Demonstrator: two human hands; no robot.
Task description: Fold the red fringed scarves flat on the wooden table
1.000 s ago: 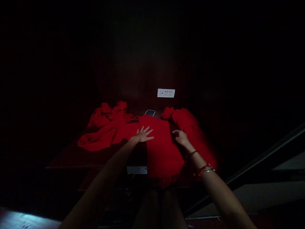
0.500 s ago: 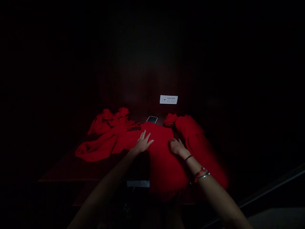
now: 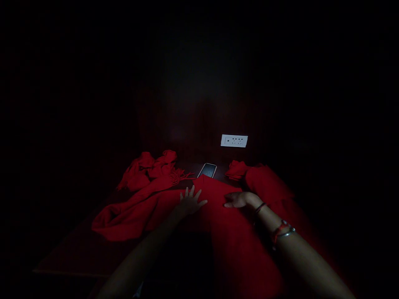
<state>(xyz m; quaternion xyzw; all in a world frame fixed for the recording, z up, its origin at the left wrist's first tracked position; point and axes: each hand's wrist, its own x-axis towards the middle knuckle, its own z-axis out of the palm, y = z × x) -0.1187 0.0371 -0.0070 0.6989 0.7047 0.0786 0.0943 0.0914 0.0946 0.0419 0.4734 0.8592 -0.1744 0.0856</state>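
Observation:
A red fringed scarf (image 3: 230,232) lies spread on the dark table, one length running toward me and another going off to the left in loose folds. My left hand (image 3: 190,202) is pressed flat on it near the bend, fingers spread, holding nothing. To the right, my right hand (image 3: 237,199) rests on the same cloth with fingers stretched leftward and the thumb apart. Bracelets circle the right wrist. The scarf's near end fades into darkness.
Behind the scarf lies a phone (image 3: 208,170). A heap of red fringed cloth (image 3: 146,168) sits at the back left, and folded red cloth (image 3: 268,182) at the right. A white socket panel (image 3: 234,140) is on the wall. The table's edge (image 3: 71,274) shows at left.
The view has shifted, so the things sit lower and larger. My right hand has turned from curled fingers to fingers stretched leftward over the scarf. My left hand stays spread on the cloth.

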